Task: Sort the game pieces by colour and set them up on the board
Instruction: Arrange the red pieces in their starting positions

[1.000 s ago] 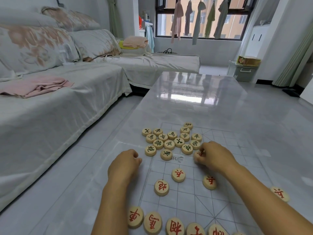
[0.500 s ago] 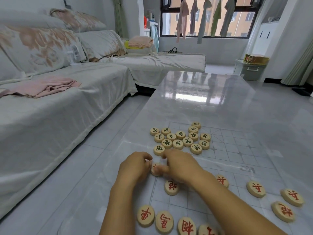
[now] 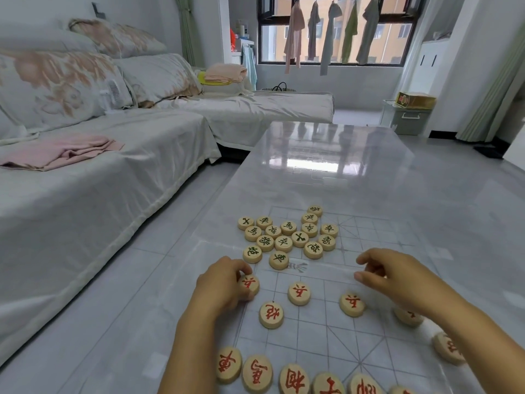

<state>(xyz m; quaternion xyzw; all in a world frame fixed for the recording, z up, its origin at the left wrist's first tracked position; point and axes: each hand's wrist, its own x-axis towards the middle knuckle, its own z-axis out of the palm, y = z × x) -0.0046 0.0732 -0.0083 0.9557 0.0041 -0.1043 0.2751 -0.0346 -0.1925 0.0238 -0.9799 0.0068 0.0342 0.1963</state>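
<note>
While the green-marked pieces are clustered on the board's far half, a red-marked piece is pinched at its left edge by the left hand; the right hand is held loosely curled, gripping nothing.

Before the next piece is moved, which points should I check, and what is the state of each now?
1. The left hand has a firm hold on a red piece: ok.
2. That piece sits on a line crossing: cannot tell, fingers cover it.
3. The right hand is free: cannot tell.
4. The green pieces are apart from the red ones: ok.
5. The green pieces are set up on the board: not ok, bunched together.
</note>
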